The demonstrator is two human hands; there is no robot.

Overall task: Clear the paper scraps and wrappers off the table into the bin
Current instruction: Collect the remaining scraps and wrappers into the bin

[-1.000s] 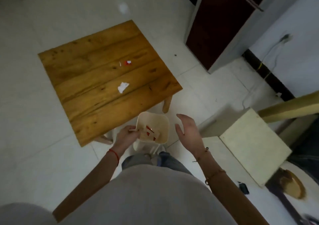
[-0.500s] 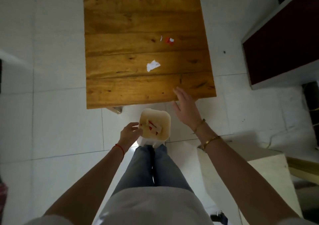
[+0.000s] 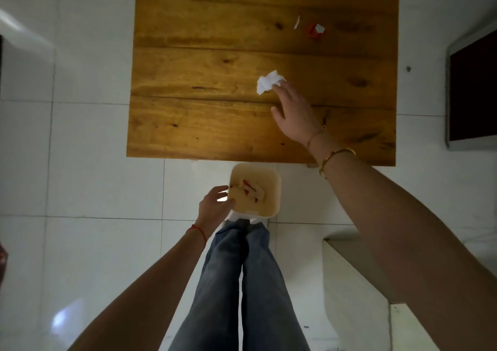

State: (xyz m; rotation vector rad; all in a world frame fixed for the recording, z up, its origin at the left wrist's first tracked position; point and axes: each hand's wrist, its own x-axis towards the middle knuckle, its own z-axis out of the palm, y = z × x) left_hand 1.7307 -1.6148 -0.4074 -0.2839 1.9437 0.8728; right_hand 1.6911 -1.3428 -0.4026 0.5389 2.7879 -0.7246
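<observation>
A low wooden table (image 3: 204,81) stands on the white tiled floor. On it lie a crumpled white paper scrap (image 3: 267,81), a thin white sliver (image 3: 296,22) and a red-and-white wrapper (image 3: 315,31) farther back. My right hand (image 3: 294,111) stretches over the table, fingers apart, its fingertips touching the crumpled scrap's right edge. A cream bin (image 3: 271,178) stands on the floor at the table's near edge, with red and pale scraps inside. My left hand (image 3: 215,206) grips the bin's left rim.
My legs in jeans (image 3: 242,283) and white shoes stand just behind the bin. A pale box-like piece of furniture (image 3: 355,283) is at the lower right. A dark cabinet with a light frame (image 3: 473,92) stands to the right of the table.
My right hand has moved from beside the bin out over the table to the crumpled white scrap. The view has swung to square-on above the table. My left hand stays on the bin's rim.
</observation>
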